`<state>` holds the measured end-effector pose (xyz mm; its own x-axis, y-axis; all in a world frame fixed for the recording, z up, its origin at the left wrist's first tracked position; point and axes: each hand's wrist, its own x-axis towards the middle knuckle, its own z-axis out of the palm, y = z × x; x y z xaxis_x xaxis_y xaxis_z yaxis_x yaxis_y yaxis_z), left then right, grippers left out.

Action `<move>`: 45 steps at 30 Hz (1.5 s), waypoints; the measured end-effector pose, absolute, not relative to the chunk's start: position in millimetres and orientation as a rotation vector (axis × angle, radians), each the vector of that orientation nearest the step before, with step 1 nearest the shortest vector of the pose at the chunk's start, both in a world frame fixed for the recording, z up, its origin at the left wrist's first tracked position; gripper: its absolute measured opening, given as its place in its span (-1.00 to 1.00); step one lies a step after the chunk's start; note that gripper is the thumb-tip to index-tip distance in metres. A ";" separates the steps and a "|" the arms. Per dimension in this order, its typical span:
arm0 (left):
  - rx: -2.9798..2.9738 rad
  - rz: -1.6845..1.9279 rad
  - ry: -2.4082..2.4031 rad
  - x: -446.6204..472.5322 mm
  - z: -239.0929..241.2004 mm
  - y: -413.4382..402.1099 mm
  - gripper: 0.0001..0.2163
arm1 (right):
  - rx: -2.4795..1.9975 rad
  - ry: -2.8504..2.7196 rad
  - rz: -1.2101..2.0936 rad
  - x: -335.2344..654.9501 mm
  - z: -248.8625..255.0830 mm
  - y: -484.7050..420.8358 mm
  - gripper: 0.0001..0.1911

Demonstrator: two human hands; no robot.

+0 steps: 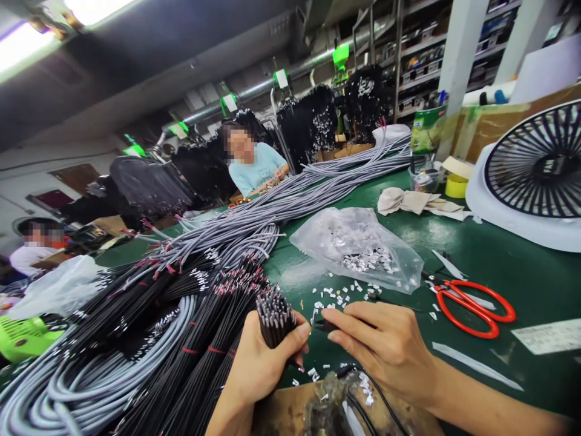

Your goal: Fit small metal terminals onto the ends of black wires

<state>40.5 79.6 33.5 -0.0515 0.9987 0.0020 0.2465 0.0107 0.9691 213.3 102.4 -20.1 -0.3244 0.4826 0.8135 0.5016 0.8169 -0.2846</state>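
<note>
My left hand (pixel 263 363) is closed around a bundle of black cable ends (pixel 275 318), held upright near the table's front edge. My right hand (pixel 385 345) pinches a single black cable (pixel 324 326) and holds its tip beside the bundle. Small white metal terminals (pixel 338 297) lie scattered on the green table (pixel 499 260) just beyond my fingers. A clear plastic bag of terminals (pixel 358 245) sits behind them.
Heaps of black and grey cables (pixel 181 303) cover the left of the table. Red-handled scissors (pixel 472 306) lie to the right, a white fan (pixel 531 175) beyond. Two other people sit at the far side. A cardboard piece (pixel 290 412) lies under my wrists.
</note>
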 end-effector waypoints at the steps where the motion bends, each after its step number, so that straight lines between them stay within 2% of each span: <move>1: 1.360 1.113 1.437 40.6 33.5 79.5 -0.81 | -0.735 -1.974 -0.027 213.4 -19.7 102.1 -0.79; 20: 1.339 1.100 1.434 41.6 36.1 78.2 -0.81 | -0.741 -1.988 -0.011 214.7 -19.9 103.3 -0.79; 27: 1.407 0.926 1.384 33.3 33.0 82.1 -0.79 | -0.726 -1.987 0.082 214.0 -20.4 103.5 -0.80; 30: 1.398 0.955 1.403 32.9 32.0 82.7 -0.81 | -0.757 -1.996 0.193 213.2 -21.1 103.1 -0.79; 36: 1.496 0.971 1.446 38.9 35.2 84.4 -0.85 | -0.843 -1.800 0.623 212.8 -17.0 105.4 -0.82; 38: 1.536 0.942 1.483 41.7 32.8 85.3 -0.85 | -0.848 -1.748 0.701 212.6 -16.4 106.9 -0.78; 41: 1.588 0.882 1.490 43.2 24.3 86.3 -0.83 | -0.817 -1.732 0.768 211.8 -17.0 108.5 -0.88; 45: 1.562 0.889 1.465 40.7 17.3 87.1 -0.81 | -0.845 -1.732 0.859 210.8 -17.2 109.8 -0.89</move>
